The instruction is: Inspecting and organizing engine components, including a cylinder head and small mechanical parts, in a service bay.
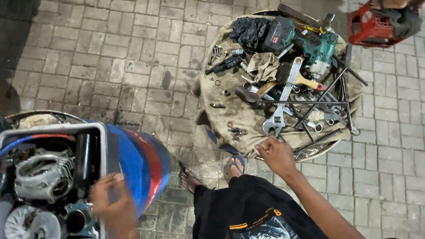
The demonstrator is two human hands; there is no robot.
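My left hand is blurred and rests by the right rim of a grey crate full of engine parts, among them a finned cylinder and a round clutch pulley. Whether it grips anything I cannot tell. My right hand reaches to the near edge of a round cloth-covered tray strewn with tools, its fingers curled close to a large adjustable wrench. It looks closed, with nothing visible inside it.
A blue and red drum lies under the crate. On the tray sit a green power drill, a hammer, a cross wrench, bolts and rags. Another person's sandalled foot rests on a red stool. My feet stand on paving bricks.
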